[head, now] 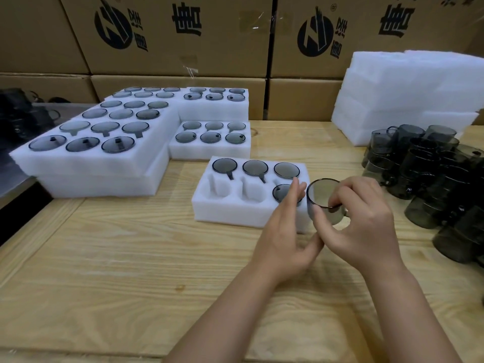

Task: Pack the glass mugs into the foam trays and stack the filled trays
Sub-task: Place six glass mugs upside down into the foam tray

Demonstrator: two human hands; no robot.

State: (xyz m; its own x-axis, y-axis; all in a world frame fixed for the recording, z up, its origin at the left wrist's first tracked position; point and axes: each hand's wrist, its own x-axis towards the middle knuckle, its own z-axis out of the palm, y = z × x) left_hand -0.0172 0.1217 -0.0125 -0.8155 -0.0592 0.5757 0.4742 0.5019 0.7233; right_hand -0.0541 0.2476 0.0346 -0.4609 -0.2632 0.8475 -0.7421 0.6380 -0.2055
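A smoky glass mug (326, 199) is held upright by the right hand (366, 221), fingers pinched on its rim, just beside the right edge of the foam tray (235, 210). The left hand (284, 231) is spread open, gripping nothing, its fingers lying over the tray's near-right pocket. Four pockets are filled (two near ones are bare). Loose mugs (432, 179) are heaped to the right, before a stack of white foam (408, 100). Filled trays (104, 142) are stacked at left on the wooden table (117, 258). Cardboard boxes (183, 35) are piled behind.
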